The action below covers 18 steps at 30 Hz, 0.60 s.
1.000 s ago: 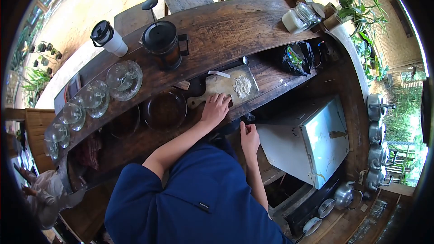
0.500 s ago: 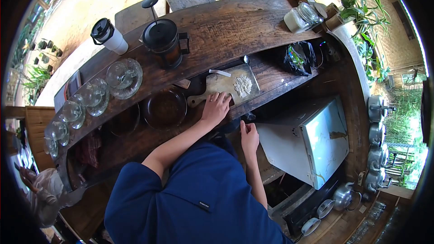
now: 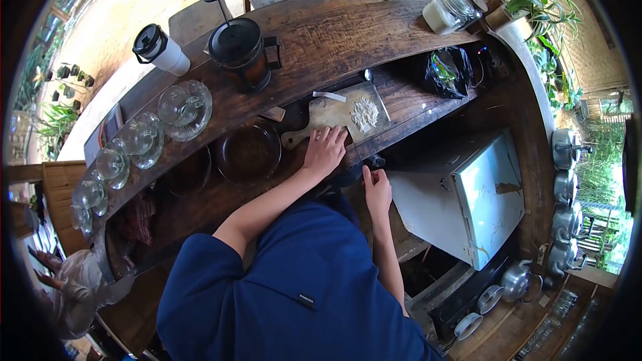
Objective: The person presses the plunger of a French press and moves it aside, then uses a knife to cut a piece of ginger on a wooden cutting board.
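Observation:
A pale cutting board lies on the lower shelf of the wooden counter. Chopped white pieces are heaped on its right part, and a white strip lies near its upper edge. My left hand rests palm down on the board's lower left part, fingers spread a little; anything under the palm is hidden. Just below the shelf edge, my right hand is closed, thumb and fingers together, by a small dark object. What it holds is too small to make out. A spoon lies beyond the board.
A dark round pan sits left of the board. On the upper counter stand a French press, a white tumbler, glass cups with saucers and a jar. A black bag and white box are on the right.
The view has shifted slightly. My right hand has turned a little and its fingers have drawn closer together; my left hand stays on the board.

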Each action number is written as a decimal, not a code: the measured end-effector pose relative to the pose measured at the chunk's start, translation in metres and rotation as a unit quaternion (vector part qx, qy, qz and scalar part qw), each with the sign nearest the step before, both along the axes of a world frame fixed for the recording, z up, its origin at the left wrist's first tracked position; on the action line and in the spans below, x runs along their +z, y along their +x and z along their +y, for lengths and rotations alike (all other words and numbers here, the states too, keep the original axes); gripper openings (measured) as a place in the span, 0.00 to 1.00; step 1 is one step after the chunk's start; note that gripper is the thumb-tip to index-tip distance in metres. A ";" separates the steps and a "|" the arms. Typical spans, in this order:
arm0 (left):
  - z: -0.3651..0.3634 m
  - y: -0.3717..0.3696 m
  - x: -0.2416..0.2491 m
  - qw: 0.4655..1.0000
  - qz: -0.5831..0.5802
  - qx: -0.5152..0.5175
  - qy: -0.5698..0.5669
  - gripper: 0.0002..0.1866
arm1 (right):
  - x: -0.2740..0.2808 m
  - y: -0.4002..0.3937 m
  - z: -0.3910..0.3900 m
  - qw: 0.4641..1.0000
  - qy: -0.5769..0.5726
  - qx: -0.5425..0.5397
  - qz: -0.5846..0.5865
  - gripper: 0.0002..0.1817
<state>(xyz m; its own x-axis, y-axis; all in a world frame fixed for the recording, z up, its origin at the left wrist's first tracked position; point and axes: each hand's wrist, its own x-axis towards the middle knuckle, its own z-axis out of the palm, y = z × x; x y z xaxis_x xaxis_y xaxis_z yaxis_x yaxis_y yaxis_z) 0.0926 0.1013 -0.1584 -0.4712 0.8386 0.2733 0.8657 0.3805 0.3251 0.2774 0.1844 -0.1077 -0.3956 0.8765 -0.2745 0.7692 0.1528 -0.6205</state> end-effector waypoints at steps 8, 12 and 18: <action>-0.001 0.003 0.004 0.999 0.028 0.010 0.045 0.20 | 0.015 0.010 -0.006 0.999 -0.024 -0.016 -0.037 0.29; 0.000 0.001 0.005 0.999 0.016 0.014 0.048 0.19 | 0.017 0.009 -0.007 0.999 -0.034 -0.038 -0.015 0.29; 0.000 0.003 0.005 0.998 0.031 0.021 0.046 0.19 | 0.019 -0.005 -0.008 0.999 -0.016 -0.024 -0.042 0.29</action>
<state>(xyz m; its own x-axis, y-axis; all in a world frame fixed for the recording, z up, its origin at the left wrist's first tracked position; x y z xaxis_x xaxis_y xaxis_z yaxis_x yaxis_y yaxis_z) 0.0954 0.1011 -0.1529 -0.4846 0.7891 0.3775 0.8694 0.3873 0.3067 0.2729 0.1767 -0.0887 -0.3283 0.8841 -0.3326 0.8242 0.0961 -0.5581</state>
